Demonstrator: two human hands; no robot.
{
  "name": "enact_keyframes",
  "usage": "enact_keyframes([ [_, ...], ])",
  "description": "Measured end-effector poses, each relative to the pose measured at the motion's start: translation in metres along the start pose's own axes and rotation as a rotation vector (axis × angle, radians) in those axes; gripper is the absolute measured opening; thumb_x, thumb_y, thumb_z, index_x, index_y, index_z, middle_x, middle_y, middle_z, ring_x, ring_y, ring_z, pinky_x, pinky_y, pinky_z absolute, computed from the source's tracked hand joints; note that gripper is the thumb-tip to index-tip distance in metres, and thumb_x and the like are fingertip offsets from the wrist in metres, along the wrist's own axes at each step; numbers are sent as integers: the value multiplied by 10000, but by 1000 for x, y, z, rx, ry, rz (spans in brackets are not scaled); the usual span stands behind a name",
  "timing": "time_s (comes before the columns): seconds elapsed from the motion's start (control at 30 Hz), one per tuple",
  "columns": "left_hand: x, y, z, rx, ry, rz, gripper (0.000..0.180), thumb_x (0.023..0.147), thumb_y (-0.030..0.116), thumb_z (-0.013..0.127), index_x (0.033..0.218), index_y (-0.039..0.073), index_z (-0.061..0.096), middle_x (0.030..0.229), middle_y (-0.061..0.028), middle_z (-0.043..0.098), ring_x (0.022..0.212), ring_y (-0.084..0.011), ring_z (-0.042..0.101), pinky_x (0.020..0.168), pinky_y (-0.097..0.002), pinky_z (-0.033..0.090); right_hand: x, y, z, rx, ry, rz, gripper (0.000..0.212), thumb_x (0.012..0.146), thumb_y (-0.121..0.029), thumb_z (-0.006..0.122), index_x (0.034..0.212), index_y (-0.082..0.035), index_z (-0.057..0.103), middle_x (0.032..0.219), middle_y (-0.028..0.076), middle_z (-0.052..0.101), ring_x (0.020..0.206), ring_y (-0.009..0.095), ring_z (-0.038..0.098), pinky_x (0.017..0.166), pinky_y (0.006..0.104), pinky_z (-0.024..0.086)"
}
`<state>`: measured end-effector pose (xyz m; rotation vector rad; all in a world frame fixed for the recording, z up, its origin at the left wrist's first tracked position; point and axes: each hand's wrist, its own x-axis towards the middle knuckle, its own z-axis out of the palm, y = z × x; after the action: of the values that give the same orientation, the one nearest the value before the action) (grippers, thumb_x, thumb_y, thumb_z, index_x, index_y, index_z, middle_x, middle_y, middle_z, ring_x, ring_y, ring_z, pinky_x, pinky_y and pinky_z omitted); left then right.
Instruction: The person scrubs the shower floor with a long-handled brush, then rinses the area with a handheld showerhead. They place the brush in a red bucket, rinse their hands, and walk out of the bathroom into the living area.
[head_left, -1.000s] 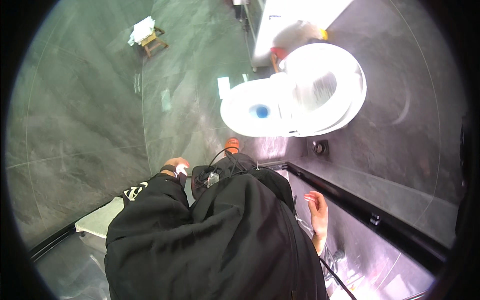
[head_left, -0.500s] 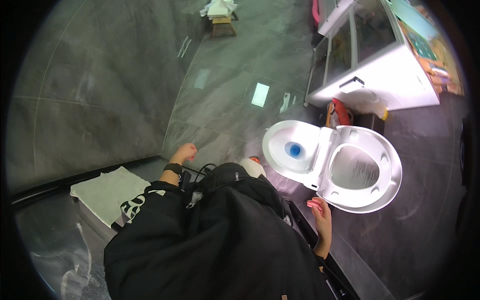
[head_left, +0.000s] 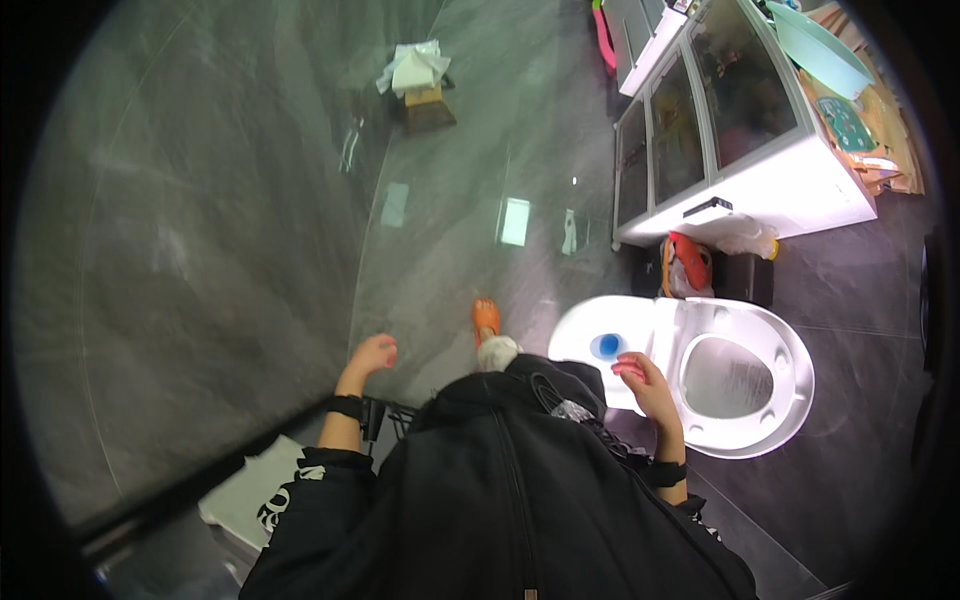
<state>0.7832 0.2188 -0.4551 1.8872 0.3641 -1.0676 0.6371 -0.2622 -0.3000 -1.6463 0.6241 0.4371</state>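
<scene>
My left hand point(head_left: 374, 354) hangs over the grey tiled floor at the left of my body, its fingers loosely bent and nothing in them. On the right, my right hand point(head_left: 645, 382) hovers in front of the white toilet point(head_left: 590, 325), hiding part of its rim. Its fingers are half curled and apart, and it holds nothing. Blue water shows in the bowl, while the toilet seat point(head_left: 684, 345) and lid stand raised. Dark bands circle both wrists. One foot in an orange slipper point(head_left: 486, 313) steps forward on the floor.
A white cabinet point(head_left: 770, 200) with glass doors stands beyond the toilet, a pale green basin point(head_left: 825, 55) on top. Red and clear bags lie beside it. A small wooden stool point(head_left: 428, 107) bears white paper or cloth. A whitish cloth point(head_left: 250, 490) covers something at lower left.
I have moved forward and turned a little; the stool and cabinet show more fully. The orange slipper has come out ahead. My right hand has risen from beside the seat to before the bowl.
</scene>
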Motion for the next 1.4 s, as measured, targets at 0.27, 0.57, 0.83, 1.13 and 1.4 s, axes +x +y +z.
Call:
enact_keyframes([
  [0.27, 61, 76, -88, 25, 44, -16, 276, 790, 101, 509, 1030, -32, 528, 858, -136, 612, 713, -171, 608, 635, -272, 502, 80, -58, 45, 30, 78, 6, 181, 812, -94, 523, 962, 7, 536, 882, 64, 592, 825, 109, 559, 728, 216, 441],
  [0.57, 97, 99, -164, 114, -108, 5, 271, 817, 112, 501, 1047, -30, 515, 836, -126, 610, 678, -180, 609, 606, -279, 488, 117, -130, 117, -80, 141, -94, 218, 787, -144, 540, 971, -26, 539, 847, 91, 611, 822, 168, 589, 757, 276, 450],
  [0.83, 212, 232, -137, 629, -359, 323, 246, 800, 113, 514, 1005, -19, 549, 767, -125, 625, 638, -159, 610, 595, -266, 489, -17, -79, 220, 214, 823, 137, 225, 780, -129, 534, 972, -13, 546, 822, 82, 617, 792, 150, 586, 723, 269, 450],
  [1.13, 165, 295, 78, 1187, -851, 710, 230, 798, 103, 496, 997, -1, 548, 785, -89, 634, 678, -136, 614, 648, -250, 470, -137, -40, 341, 486, 1629, 311, 217, 765, -68, 554, 970, -1, 529, 876, 94, 609, 839, 162, 593, 755, 270, 455],
  [1.4, -46, 223, 265, 1341, -1578, 1157, 296, 774, 186, 576, 999, -5, 558, 791, -120, 638, 735, -157, 618, 661, -270, 468, -208, -44, 405, 351, 1937, 479, 235, 746, -25, 542, 977, 0, 513, 939, 94, 590, 898, 206, 575, 796, 301, 429],
])
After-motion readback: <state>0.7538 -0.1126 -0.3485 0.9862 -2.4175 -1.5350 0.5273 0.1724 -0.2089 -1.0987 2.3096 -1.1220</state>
